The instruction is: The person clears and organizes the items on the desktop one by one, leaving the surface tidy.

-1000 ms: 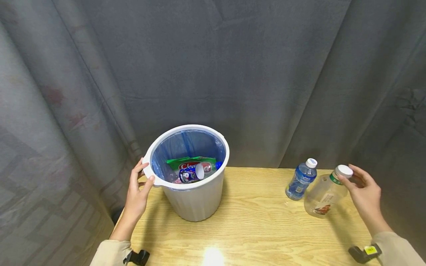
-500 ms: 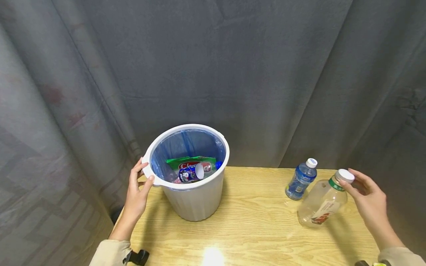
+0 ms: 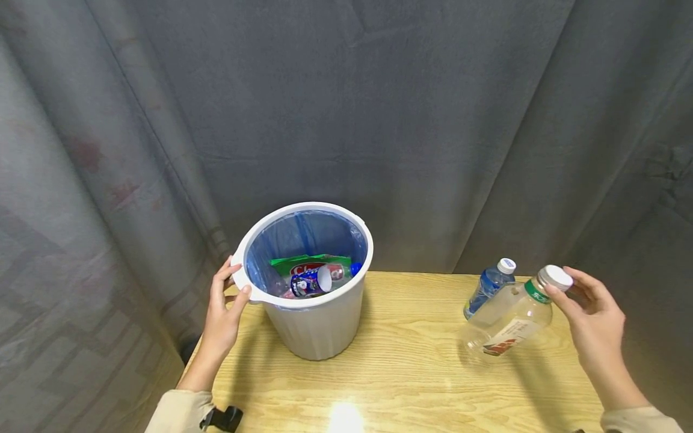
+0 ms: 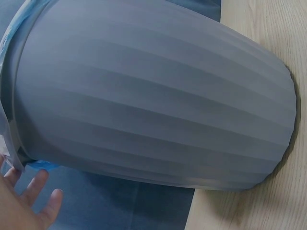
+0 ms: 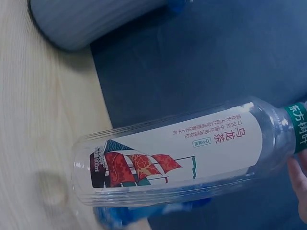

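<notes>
Clear bottle [image 3: 509, 322] (right hand [image 3: 592, 319] gripping) half-hides blue bottle [image 3: 489, 282].

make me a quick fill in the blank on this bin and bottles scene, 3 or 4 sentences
1. The left hand grips the rim of the white ribbed plastic bin, which is lined with a ____ bag.
2. The right hand holds the clear empty tea bottle by its ____ cap end.
3. The small blue-labelled water bottle stands upright on the ____ table.
4. The clear bottle's body is tilted, lifted off the ____.

Missing words: blue; white; wooden; table
</notes>
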